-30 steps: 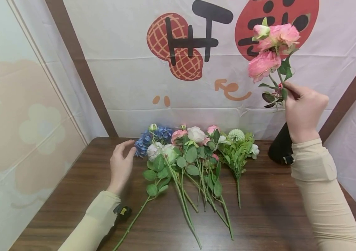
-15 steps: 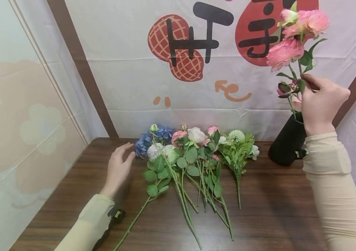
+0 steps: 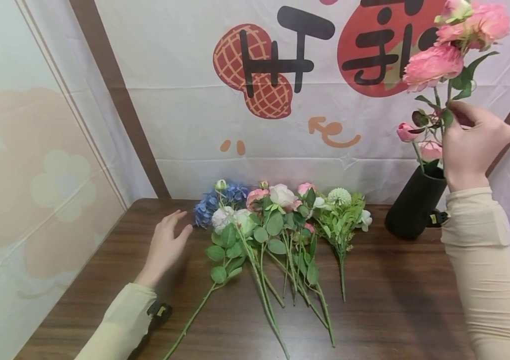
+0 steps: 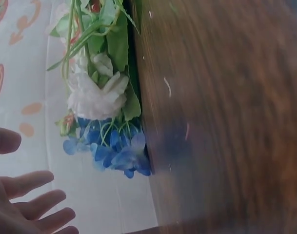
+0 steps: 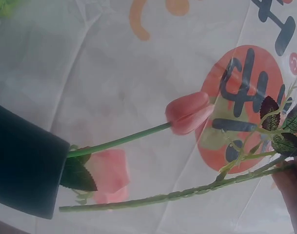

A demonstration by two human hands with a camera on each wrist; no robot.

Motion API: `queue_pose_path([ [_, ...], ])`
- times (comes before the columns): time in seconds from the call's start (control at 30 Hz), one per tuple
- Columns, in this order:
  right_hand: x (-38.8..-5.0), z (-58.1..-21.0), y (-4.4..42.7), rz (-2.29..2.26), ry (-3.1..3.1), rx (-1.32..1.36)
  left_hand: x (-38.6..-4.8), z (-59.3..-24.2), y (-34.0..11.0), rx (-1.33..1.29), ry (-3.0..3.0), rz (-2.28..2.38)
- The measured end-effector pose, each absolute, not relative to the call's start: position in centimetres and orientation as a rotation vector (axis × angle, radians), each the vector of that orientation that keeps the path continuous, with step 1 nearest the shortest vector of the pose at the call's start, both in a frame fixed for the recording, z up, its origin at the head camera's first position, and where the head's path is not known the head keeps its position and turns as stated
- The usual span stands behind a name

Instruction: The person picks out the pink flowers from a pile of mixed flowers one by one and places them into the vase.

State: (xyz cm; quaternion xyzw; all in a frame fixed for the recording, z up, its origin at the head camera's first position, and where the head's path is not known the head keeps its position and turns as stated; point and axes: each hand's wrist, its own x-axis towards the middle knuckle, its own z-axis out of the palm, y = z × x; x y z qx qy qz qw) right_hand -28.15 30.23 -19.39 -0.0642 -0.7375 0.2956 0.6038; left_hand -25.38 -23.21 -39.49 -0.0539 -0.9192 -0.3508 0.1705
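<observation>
My right hand (image 3: 475,142) pinches the stem of a pink artificial flower spray (image 3: 435,65), its blooms and bud pointing up, above the black vase (image 3: 414,202). In the right wrist view the bare lower end of the stem (image 5: 187,192) lies close to the vase rim; whether it touches cannot be told. A pink tulip (image 5: 187,114) and another pink flower (image 5: 109,170) stand in the vase. My left hand (image 3: 165,245) hovers with loosely spread fingers left of the blue hydrangea (image 3: 207,207), touching nothing.
On the brown wooden table (image 3: 372,320) lie several flowers: white roses (image 3: 281,195), pink blooms and a green leafy bunch (image 3: 338,225), stems toward me. Behind hangs a printed white cloth (image 3: 183,100); another cloth stands at the left.
My right hand has carried the pink flower spray rightward and up, over the vase, uncovering the vase and its tulip. My left hand has drawn slightly left and back.
</observation>
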Motion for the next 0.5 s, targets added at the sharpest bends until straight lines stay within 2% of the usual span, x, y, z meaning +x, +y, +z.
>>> queue_pose_path([
  [0.5,-29.3,-20.7,32.5,0.791,-1.706,-0.248,-25.0,-39.7,-24.6,-0.141,-2.605,-0.960],
])
